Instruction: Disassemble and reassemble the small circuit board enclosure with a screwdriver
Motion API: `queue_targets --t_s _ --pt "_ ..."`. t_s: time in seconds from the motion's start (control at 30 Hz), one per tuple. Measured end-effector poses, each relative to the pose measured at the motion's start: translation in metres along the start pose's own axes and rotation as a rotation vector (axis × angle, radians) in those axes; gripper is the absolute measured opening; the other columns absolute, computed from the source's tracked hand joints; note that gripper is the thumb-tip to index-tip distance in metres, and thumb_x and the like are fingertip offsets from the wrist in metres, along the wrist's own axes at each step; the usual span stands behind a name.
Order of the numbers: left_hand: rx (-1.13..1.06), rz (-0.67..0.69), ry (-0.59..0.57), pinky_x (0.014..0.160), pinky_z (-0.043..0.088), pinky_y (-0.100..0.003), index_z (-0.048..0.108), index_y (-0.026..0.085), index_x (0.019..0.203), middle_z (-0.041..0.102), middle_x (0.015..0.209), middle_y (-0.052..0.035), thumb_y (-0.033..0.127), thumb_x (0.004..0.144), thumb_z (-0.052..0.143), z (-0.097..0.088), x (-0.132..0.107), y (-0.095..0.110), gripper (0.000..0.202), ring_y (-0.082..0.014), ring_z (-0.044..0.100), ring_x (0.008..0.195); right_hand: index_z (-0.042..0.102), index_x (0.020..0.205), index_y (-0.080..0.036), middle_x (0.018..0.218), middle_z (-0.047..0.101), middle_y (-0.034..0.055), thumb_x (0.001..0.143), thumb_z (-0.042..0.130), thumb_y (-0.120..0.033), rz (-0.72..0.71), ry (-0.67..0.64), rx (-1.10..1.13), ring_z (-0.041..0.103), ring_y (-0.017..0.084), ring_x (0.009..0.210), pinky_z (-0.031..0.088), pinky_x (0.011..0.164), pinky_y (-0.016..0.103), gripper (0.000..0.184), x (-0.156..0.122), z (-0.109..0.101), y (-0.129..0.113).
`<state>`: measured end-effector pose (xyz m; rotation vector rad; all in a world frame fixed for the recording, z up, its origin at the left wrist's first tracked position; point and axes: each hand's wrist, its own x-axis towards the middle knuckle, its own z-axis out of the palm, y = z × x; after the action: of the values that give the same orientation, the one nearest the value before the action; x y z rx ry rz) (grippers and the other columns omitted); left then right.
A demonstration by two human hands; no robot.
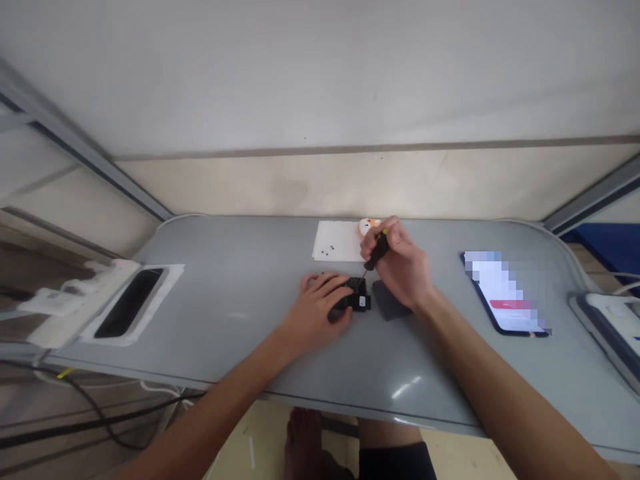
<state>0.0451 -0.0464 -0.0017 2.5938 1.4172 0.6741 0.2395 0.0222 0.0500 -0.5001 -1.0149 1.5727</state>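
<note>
A small black device [357, 297] with a white label lies on the grey table, partly covered by my left hand [325, 303]. The fingers of that hand close round its left side and press it down. My right hand [400, 257] is wrapped round the dark handle of a screwdriver [379, 251], which slants down to the left. Its shaft reaches the upper right part of the device. Under my right wrist lies a flat dark grey panel [390, 303], partly hidden. Behind the device, several tiny dark pieces, perhaps screws, rest on a white paper [343, 233].
An orange and white animal figure [367, 227] sits at the paper's right end. A lit phone [505, 293] lies to the right, beside another device [613, 327] at the edge. On the left are a dark phone [129, 303] and a white power strip [85, 303] with plugs.
</note>
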Motion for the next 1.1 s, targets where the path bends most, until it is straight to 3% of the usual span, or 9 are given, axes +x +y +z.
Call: queue_targets --t_s 0.17,0.27,0.37,0.47,0.57,0.67,0.83,1.0,1.1 --pt "-0.018 0.008 -0.005 0.112 0.035 -0.050 0.068 0.025 0.118 0.068 0.140 -0.0061 0.026 0.094 0.059 -0.002 -0.001 0.001 0.025 -0.0272 0.058 0.133 0.060 0.087 -0.023 0.076 0.046 0.0017 0.099 0.054 -0.053 0.077 -0.057 0.071 0.045 0.016 0.067 0.042 0.066 0.032 0.033 0.001 0.004 -0.001" --pt "-0.028 0.007 -0.013 0.112 0.038 -0.049 0.069 0.025 0.119 0.068 0.139 -0.0068 0.024 0.093 0.061 -0.003 0.000 0.000 0.027 -0.0275 0.058 0.133 0.057 0.092 -0.026 0.071 0.040 -0.0008 0.099 0.052 -0.058 0.064 0.025 0.122 0.038 0.016 0.061 0.038 0.061 0.031 0.034 0.000 0.005 0.000" --pt "-0.041 0.020 -0.010 0.111 0.040 -0.049 0.069 0.024 0.119 0.068 0.139 -0.0078 0.025 0.094 0.060 -0.003 0.000 -0.001 0.027 -0.0279 0.058 0.133 0.049 0.085 -0.026 0.068 0.033 -0.0031 0.094 0.064 -0.052 0.063 0.037 0.129 0.032 0.015 0.058 0.035 0.058 0.030 0.032 0.001 0.003 0.001" --pt "-0.040 0.037 0.005 0.111 0.040 -0.049 0.069 0.024 0.120 0.068 0.140 -0.0075 0.024 0.095 0.059 -0.002 -0.001 -0.002 0.026 -0.0275 0.058 0.133 0.047 0.081 -0.024 0.073 0.043 -0.0014 0.093 0.070 -0.039 0.020 0.000 0.118 0.041 0.015 0.065 0.038 0.065 0.030 0.030 0.002 -0.002 0.002" --pt "-0.028 0.041 0.008 0.111 0.040 -0.049 0.068 0.023 0.121 0.067 0.141 -0.0068 0.025 0.096 0.059 0.000 -0.002 -0.004 0.026 -0.0272 0.057 0.134 0.057 0.088 -0.023 0.084 0.054 0.0031 0.098 0.062 -0.041 0.008 -0.055 0.059 0.050 0.017 0.077 0.042 0.074 0.032 0.021 0.003 -0.005 0.002" --pt "-0.020 0.042 -0.001 0.112 0.039 -0.049 0.067 0.024 0.121 0.066 0.142 -0.0069 0.026 0.097 0.059 0.001 -0.002 -0.005 0.026 -0.0272 0.056 0.135 0.062 0.094 -0.023 0.077 0.047 0.0019 0.100 0.055 -0.045 0.055 -0.088 0.087 0.045 0.017 0.071 0.041 0.070 0.033 0.024 0.003 -0.004 0.002" --pt "-0.023 0.041 -0.009 0.111 0.040 -0.049 0.067 0.024 0.122 0.066 0.142 -0.0072 0.024 0.096 0.060 -0.001 -0.002 -0.005 0.027 -0.0275 0.056 0.135 0.058 0.086 -0.024 0.072 0.035 -0.0008 0.100 0.053 -0.047 0.071 0.008 0.150 0.033 0.016 0.063 0.039 0.064 0.031 0.028 0.000 -0.003 0.002" --pt "-0.031 0.039 -0.011 0.111 0.040 -0.049 0.067 0.024 0.122 0.066 0.142 -0.0076 0.024 0.096 0.060 0.000 -0.001 -0.005 0.027 -0.0274 0.056 0.135 0.056 0.079 -0.022 0.083 0.048 0.0033 0.099 0.056 -0.044 0.011 0.001 0.054 0.047 0.017 0.074 0.045 0.074 0.032 0.030 0.003 -0.008 0.001" --pt "-0.025 0.043 -0.007 0.111 0.040 -0.049 0.067 0.024 0.121 0.066 0.142 -0.0071 0.025 0.096 0.061 0.002 -0.001 -0.005 0.027 -0.0276 0.057 0.134 0.061 0.089 -0.023 0.081 0.048 0.0027 0.100 0.054 -0.045 0.028 -0.013 0.066 0.047 0.017 0.072 0.044 0.071 0.032 0.026 0.006 -0.011 0.002"
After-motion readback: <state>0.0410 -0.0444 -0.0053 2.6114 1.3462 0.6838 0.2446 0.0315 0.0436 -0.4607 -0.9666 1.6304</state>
